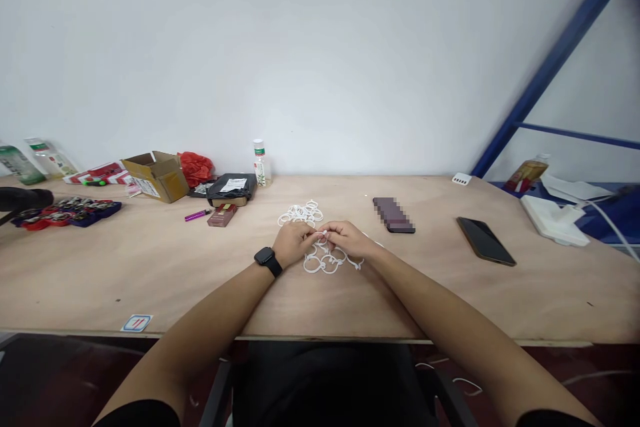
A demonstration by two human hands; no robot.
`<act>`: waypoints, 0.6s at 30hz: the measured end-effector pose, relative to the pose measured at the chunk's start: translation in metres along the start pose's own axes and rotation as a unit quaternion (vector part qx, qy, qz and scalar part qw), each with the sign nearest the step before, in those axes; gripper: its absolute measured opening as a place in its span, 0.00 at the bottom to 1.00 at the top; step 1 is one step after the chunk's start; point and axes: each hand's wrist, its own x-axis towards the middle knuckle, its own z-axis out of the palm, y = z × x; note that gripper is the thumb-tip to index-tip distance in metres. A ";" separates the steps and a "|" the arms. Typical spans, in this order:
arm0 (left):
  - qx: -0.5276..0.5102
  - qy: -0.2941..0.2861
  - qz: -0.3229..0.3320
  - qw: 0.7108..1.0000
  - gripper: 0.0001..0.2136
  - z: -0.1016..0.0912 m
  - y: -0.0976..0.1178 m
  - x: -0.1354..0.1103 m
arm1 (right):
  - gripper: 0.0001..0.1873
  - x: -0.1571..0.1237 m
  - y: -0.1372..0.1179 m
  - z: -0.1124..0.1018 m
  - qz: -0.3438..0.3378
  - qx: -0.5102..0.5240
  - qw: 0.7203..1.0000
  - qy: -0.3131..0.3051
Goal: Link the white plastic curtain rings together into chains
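Observation:
Near the middle of the table my left hand (294, 243), with a black watch on its wrist, meets my right hand (351, 239). Fingers of both hands are closed in a pinch on one small white plastic ring (323, 233), partly covered by the fingertips. Below the hands lie several linked white rings (314, 265), some running toward the right wrist. Just behind the left hand is a pile of loose-looking white rings (301, 212); whether these are joined I cannot tell.
Behind to the left are a cigarette pack (223, 215), a purple lighter (197, 215), a black parcel (233, 188), a bottle (260, 163) and an open carton (170, 180). To the right lie two phones, one pixelated (383, 213), one dark (485, 240). A white device (555, 220) stands farther right.

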 end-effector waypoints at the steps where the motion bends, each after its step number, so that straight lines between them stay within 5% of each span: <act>1: 0.000 -0.001 0.000 1.000 0.16 0.000 0.000 0.000 | 0.14 0.000 0.000 0.000 0.002 -0.002 1.000 0.003; 9: -0.007 0.002 0.006 1.000 0.15 -0.001 0.002 0.001 | 0.12 0.000 0.000 0.002 -0.005 -0.039 0.998 0.050; 12: 0.003 0.053 0.001 0.999 0.12 -0.006 -0.008 0.003 | 0.12 0.002 0.001 0.000 -0.004 -0.082 0.991 0.106; 15: 0.073 0.100 -0.088 0.988 0.09 -0.012 -0.026 0.003 | 0.11 0.002 0.005 -0.006 -0.016 -0.104 0.982 0.158; 18: 0.153 0.065 -0.173 0.971 0.09 -0.015 -0.042 0.001 | 0.14 0.002 0.008 -0.011 -0.027 -0.108 0.977 0.180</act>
